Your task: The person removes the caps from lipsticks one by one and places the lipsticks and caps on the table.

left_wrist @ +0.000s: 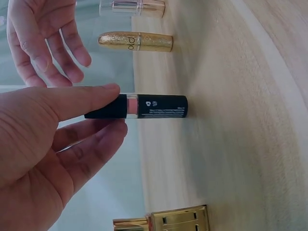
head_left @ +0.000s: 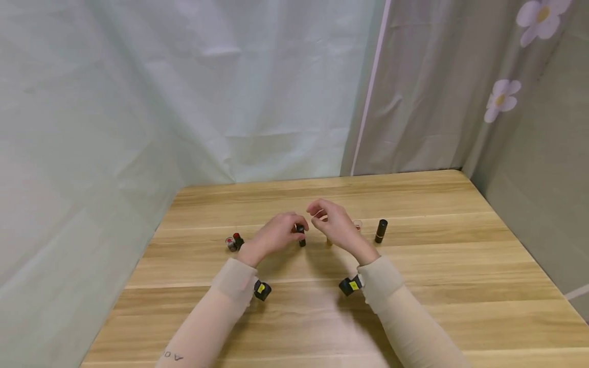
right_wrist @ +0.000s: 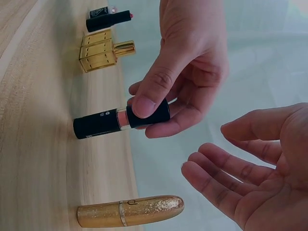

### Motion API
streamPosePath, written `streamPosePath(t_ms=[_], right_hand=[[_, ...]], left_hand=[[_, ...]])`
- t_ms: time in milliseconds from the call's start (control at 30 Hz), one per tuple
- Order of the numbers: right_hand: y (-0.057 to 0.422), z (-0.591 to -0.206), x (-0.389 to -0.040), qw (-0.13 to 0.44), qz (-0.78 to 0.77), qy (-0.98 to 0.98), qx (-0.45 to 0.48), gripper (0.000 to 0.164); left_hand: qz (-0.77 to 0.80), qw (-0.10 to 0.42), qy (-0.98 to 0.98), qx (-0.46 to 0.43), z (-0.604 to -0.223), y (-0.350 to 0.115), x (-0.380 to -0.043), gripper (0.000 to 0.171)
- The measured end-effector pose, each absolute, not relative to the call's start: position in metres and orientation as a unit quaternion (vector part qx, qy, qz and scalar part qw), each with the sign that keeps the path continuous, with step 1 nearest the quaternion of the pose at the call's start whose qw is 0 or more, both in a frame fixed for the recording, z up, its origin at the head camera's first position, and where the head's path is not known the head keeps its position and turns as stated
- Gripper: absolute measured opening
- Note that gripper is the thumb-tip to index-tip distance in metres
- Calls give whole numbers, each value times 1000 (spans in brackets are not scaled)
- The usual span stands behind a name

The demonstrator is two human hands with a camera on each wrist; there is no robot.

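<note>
Desk (head_left: 483, 286): wood-grain, beneath the black lipstick (left_wrist: 163, 107). Left forearm (head_left: 202, 327) and right forearm (head_left: 411, 322): pale-sleeved, reaching forward, converging on the black lipstick; small dark characters on left sleeve, reading uncertain. Left grip (head_left: 278, 232): thumb and fingers pinching the black lipstick's cap. Right grip (head_left: 338, 225): fingers loosely curved, apart, just right of the black lipstick. Black lipstick: upright; fine white print, two symbols, too small to read. Gold tube (right_wrist: 154, 210): right of the black lipstick; black lettering, partly visible.
</note>
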State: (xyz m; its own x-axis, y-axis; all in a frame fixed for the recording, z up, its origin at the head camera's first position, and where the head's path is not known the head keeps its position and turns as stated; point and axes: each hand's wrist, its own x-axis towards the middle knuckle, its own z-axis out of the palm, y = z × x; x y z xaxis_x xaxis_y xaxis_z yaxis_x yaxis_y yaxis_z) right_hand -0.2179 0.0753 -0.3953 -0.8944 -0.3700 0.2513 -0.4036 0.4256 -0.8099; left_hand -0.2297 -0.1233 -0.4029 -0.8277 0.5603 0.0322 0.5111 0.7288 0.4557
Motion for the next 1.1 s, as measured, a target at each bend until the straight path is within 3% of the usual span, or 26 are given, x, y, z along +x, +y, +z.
streamPosePath(t_ms=[667, 1100], right_hand=[[75, -392, -215, 7, 487, -844, 224, 20], [77, -393, -214, -35, 477, -851, 216, 34]], left_hand=[[318, 21, 912, 258, -393, -131, -224, 21], [414, -27, 874, 253, -390, -134, -223, 10]])
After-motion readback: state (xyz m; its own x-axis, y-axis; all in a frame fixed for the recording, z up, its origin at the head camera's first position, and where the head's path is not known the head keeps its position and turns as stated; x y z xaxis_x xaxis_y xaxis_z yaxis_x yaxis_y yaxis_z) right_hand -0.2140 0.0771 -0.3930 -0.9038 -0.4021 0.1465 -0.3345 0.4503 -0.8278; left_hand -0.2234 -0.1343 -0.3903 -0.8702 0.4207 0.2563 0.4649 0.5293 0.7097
